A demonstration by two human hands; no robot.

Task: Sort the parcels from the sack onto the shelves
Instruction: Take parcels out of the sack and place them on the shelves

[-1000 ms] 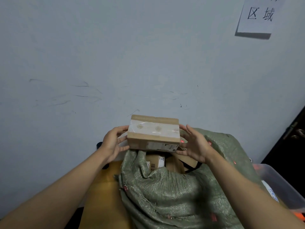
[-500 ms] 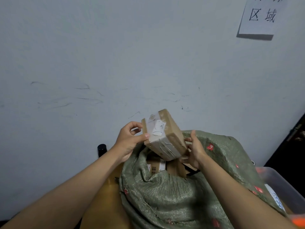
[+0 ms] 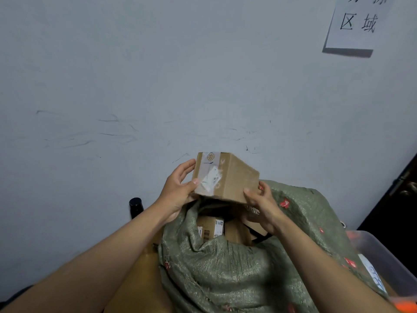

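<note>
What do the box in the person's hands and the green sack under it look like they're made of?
The box looks like plain brown cardboard, matt, with a glossy strip of clear tape and a torn white label on one face. The sack seems to be woven plastic, judging by its coarse weave and faint sheen, though it might be a rough cloth.

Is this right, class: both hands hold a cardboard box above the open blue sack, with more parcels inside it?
Not quite. The head view shows the sack is green, not blue. Left hand and right hand do hold the cardboard box above it, more parcels inside.
</note>
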